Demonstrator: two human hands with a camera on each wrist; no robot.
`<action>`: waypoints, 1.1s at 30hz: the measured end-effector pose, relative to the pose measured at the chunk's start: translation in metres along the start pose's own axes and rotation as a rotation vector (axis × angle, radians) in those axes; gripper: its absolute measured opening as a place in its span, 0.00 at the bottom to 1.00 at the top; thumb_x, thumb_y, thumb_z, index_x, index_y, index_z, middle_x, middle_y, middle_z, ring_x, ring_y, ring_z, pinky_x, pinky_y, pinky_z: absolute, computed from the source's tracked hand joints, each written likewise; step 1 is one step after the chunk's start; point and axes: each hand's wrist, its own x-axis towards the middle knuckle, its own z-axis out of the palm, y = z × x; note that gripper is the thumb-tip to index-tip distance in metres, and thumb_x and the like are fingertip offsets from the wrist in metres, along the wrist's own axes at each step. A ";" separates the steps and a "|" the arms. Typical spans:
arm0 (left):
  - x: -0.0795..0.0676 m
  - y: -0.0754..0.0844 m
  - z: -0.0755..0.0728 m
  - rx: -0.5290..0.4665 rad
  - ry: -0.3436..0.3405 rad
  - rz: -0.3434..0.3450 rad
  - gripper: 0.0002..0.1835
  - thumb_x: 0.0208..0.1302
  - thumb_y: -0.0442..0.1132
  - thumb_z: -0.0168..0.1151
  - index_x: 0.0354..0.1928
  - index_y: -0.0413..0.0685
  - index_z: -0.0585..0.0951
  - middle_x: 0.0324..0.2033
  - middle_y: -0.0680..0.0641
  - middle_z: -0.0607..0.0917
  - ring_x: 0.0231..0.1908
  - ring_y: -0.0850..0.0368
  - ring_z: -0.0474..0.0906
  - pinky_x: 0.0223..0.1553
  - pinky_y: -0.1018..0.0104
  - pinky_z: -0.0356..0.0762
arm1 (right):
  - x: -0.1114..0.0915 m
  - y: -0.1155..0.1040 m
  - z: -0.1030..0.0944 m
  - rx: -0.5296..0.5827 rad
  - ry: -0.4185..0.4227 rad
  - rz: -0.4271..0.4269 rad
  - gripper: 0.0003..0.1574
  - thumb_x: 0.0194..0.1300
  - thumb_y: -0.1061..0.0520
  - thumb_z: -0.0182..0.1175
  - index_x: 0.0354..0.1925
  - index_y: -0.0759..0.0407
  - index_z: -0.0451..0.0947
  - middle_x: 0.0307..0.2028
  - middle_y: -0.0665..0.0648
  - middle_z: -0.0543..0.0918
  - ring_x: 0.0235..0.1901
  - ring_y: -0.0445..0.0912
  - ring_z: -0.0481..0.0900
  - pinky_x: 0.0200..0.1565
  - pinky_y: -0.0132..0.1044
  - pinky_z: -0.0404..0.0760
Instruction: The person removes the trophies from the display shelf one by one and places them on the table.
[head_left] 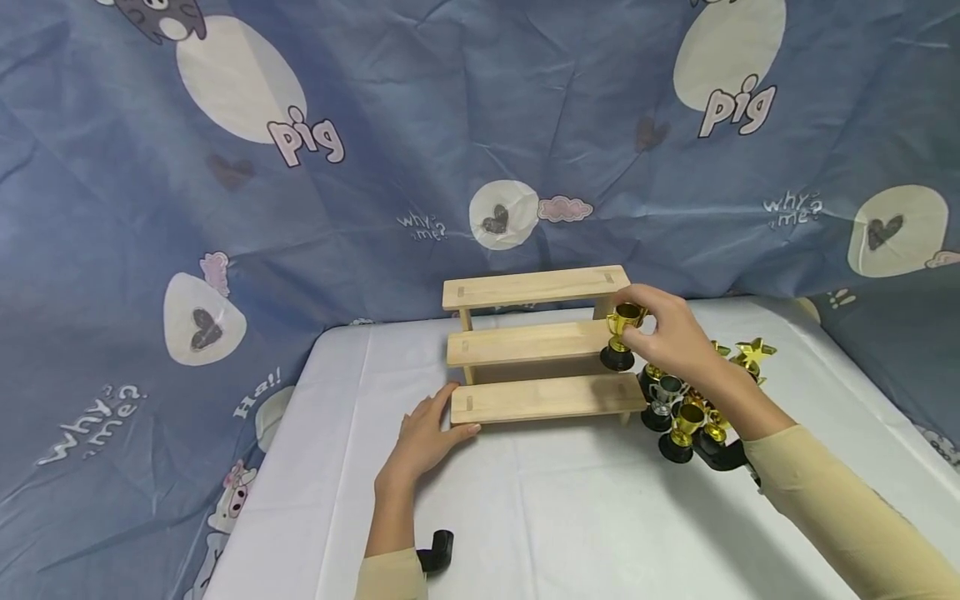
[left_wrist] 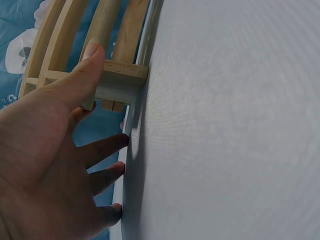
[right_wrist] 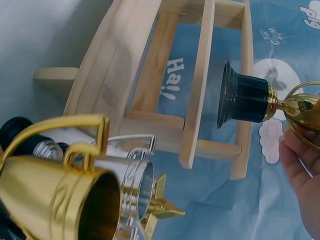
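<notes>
A three-step wooden display stand (head_left: 543, 398) stands on the white-covered table. My left hand (head_left: 423, 437) holds the left end of its lowest step. The thumb (left_wrist: 91, 65) lies along the plank and the index finger goes behind its end, while the other fingers spread out against the tablecloth. In my right hand (head_left: 667, 333) is a small gold trophy cup (head_left: 618, 357) with a black base, pinched by the fingers at its gold upper part. It hangs upright near the right end of the middle step; the right wrist view shows its base (right_wrist: 245, 97) apart from the stand.
More small trophies crowd together right of the stand, among them a silver cup (head_left: 666, 392), a gold cup (head_left: 684, 425) and a gold star trophy (head_left: 754, 352). A blue printed cloth (head_left: 375, 167) hangs behind the table (head_left: 570, 517).
</notes>
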 end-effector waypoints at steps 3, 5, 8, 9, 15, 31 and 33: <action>0.001 0.000 0.000 0.000 0.002 -0.001 0.47 0.54 0.66 0.69 0.75 0.69 0.61 0.75 0.45 0.65 0.77 0.38 0.51 0.74 0.29 0.36 | -0.003 0.002 -0.004 -0.019 0.005 0.002 0.25 0.55 0.66 0.57 0.52 0.51 0.79 0.50 0.54 0.83 0.50 0.49 0.79 0.50 0.49 0.75; 0.002 0.001 0.000 0.004 0.002 0.000 0.47 0.54 0.66 0.69 0.75 0.69 0.61 0.75 0.44 0.64 0.77 0.38 0.51 0.74 0.29 0.37 | -0.005 0.004 -0.006 -0.027 0.009 0.010 0.25 0.54 0.66 0.56 0.52 0.53 0.79 0.51 0.56 0.83 0.49 0.51 0.78 0.50 0.50 0.75; 0.001 0.002 0.000 0.002 -0.002 0.001 0.47 0.55 0.66 0.69 0.75 0.69 0.61 0.75 0.43 0.64 0.77 0.37 0.51 0.73 0.28 0.36 | -0.009 0.006 -0.009 -0.037 0.007 0.032 0.25 0.55 0.66 0.56 0.53 0.54 0.79 0.52 0.57 0.82 0.48 0.51 0.78 0.50 0.51 0.74; 0.001 0.003 0.000 0.003 -0.004 0.001 0.47 0.55 0.66 0.68 0.75 0.68 0.61 0.75 0.43 0.64 0.77 0.37 0.51 0.73 0.28 0.36 | -0.011 0.007 -0.010 -0.039 0.008 0.037 0.25 0.54 0.66 0.56 0.52 0.54 0.79 0.52 0.57 0.82 0.49 0.51 0.78 0.50 0.51 0.74; 0.000 0.003 -0.001 0.004 -0.007 -0.004 0.47 0.55 0.66 0.68 0.75 0.69 0.60 0.75 0.44 0.64 0.77 0.38 0.51 0.74 0.29 0.35 | -0.018 0.012 -0.016 -0.054 0.016 0.063 0.24 0.54 0.65 0.56 0.51 0.53 0.79 0.51 0.56 0.83 0.48 0.50 0.78 0.49 0.50 0.74; 0.000 0.003 -0.002 0.011 -0.002 0.003 0.47 0.55 0.66 0.68 0.75 0.68 0.60 0.75 0.45 0.65 0.77 0.39 0.52 0.74 0.28 0.35 | -0.035 0.019 -0.026 -0.085 0.054 0.061 0.25 0.53 0.67 0.56 0.50 0.52 0.79 0.48 0.54 0.84 0.42 0.42 0.75 0.41 0.42 0.71; -0.001 0.003 -0.001 0.012 -0.004 0.001 0.47 0.55 0.66 0.68 0.75 0.69 0.60 0.75 0.45 0.65 0.77 0.39 0.52 0.74 0.29 0.35 | -0.038 0.020 -0.027 -0.092 0.055 0.055 0.26 0.53 0.67 0.56 0.51 0.52 0.79 0.47 0.54 0.84 0.43 0.41 0.75 0.40 0.41 0.71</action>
